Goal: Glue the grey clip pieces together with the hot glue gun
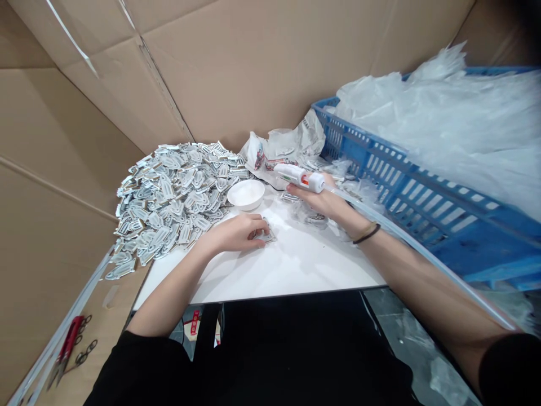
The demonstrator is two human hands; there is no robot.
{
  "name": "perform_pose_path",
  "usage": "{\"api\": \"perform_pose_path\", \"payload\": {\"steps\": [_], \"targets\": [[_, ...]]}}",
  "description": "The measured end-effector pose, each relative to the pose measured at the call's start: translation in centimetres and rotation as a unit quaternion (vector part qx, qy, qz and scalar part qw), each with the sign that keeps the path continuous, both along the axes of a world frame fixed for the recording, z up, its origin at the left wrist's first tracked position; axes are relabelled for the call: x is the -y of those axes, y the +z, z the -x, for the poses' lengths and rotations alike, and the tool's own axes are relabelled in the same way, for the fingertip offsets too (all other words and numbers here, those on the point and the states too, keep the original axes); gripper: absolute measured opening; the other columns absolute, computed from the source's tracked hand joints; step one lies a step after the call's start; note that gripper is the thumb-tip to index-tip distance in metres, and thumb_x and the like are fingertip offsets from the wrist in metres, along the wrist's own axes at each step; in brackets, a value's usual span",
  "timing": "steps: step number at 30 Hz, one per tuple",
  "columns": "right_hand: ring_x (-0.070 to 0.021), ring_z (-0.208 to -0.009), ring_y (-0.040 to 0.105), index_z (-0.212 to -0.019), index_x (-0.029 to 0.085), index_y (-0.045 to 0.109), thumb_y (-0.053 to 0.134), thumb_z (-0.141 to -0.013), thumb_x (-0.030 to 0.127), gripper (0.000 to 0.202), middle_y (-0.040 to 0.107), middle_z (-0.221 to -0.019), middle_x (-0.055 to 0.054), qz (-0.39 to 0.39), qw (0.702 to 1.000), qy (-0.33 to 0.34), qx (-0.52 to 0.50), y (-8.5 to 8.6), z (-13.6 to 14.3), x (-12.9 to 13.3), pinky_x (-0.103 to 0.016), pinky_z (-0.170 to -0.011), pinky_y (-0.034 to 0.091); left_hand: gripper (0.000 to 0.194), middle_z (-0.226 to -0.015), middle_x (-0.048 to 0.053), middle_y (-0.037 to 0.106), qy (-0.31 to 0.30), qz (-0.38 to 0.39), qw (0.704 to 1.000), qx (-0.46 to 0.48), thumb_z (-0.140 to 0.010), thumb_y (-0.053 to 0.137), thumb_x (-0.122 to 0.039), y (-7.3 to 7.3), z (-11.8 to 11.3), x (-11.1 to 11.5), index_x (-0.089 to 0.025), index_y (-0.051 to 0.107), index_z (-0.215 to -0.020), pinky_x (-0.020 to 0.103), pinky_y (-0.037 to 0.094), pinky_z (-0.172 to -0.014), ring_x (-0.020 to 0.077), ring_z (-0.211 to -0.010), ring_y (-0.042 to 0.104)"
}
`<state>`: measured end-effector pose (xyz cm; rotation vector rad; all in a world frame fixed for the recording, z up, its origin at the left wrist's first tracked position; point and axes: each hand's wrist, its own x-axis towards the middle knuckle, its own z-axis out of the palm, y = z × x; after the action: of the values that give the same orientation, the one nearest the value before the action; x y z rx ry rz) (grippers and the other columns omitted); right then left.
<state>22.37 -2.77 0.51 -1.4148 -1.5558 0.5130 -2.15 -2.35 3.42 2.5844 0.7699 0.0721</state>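
My right hand (319,202) grips a white hot glue gun (296,176) with an orange part near its rear, its nose pointing left above the table. A long clear glue stick (422,262) trails from its back end along my forearm. My left hand (240,232) has its fingers curled on a small flat grey-and-white piece (269,235) at the white tabletop (291,270); the fingers partly hide it. Just behind that hand stands a white bowl (246,195). To its left rises a large heap of similar flat pieces (173,197).
A blue crate (380,169) full of clear plastic bags (448,124) stands at the right. Crumpled printed paper (287,146) lies at the back. Cardboard walls (262,67) surround the table. Red-handled scissors (67,347) are at the lower left.
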Motion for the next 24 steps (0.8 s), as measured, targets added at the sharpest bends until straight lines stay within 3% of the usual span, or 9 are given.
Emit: {"api": "perform_pose_path", "payload": {"steps": [11, 14, 18, 24], "targets": [[-0.0196, -0.064, 0.052, -0.069, 0.024, 0.057, 0.064, -0.075, 0.051, 0.028, 0.055, -0.064, -0.001, -0.003, 1.0, -0.018, 0.007, 0.13, 0.03, -0.1, -0.03, -0.053, 0.033, 0.022, -0.099, 0.004, 0.068, -0.048, -0.032, 0.998, -0.031, -0.085, 0.059, -0.019, -0.22, -0.2, -0.15, -0.018, 0.066, -0.105, 0.026, 0.045, -0.071, 0.0133, -0.069, 0.057], [-0.0193, -0.064, 0.052, -0.066, 0.023, 0.058, 0.064, -0.076, 0.049, 0.028, 0.055, -0.063, -0.001, -0.007, 1.0, -0.019, 0.012, 0.15, -0.04, -0.17, -0.03, -0.055, 0.035, 0.022, -0.101, 0.003, 0.068, -0.027, -0.066, 0.997, -0.043, -0.087, 0.064, -0.025, -0.14, -0.07, -0.18, -0.019, 0.066, -0.107, 0.025, 0.044, -0.07, 0.0135, -0.072, 0.059], [-0.0201, -0.067, 0.056, -0.078, 0.022, 0.067, 0.063, -0.077, 0.05, 0.028, 0.062, -0.068, -0.002, 0.0, 1.0, -0.01, -0.003, 0.23, -0.1, -0.11, -0.031, -0.061, 0.042, 0.027, -0.103, 0.004, 0.068, 0.016, -0.125, 0.986, -0.107, -0.086, 0.069, -0.036, 0.03, -0.05, 0.15, -0.019, 0.066, -0.107, 0.026, 0.041, -0.066, 0.0167, -0.078, 0.062], [-0.0237, -0.08, 0.062, -0.091, 0.02, 0.072, 0.064, -0.08, 0.044, 0.028, 0.068, -0.079, -0.003, -0.014, 1.0, -0.007, -0.027, 0.41, -0.08, 0.15, -0.033, -0.072, 0.048, 0.023, -0.099, 0.004, 0.065, 0.012, -0.117, 0.987, -0.11, -0.085, 0.066, -0.034, -0.16, -0.34, 0.56, -0.019, 0.064, -0.102, 0.026, 0.039, -0.069, 0.0198, -0.088, 0.061]]}}
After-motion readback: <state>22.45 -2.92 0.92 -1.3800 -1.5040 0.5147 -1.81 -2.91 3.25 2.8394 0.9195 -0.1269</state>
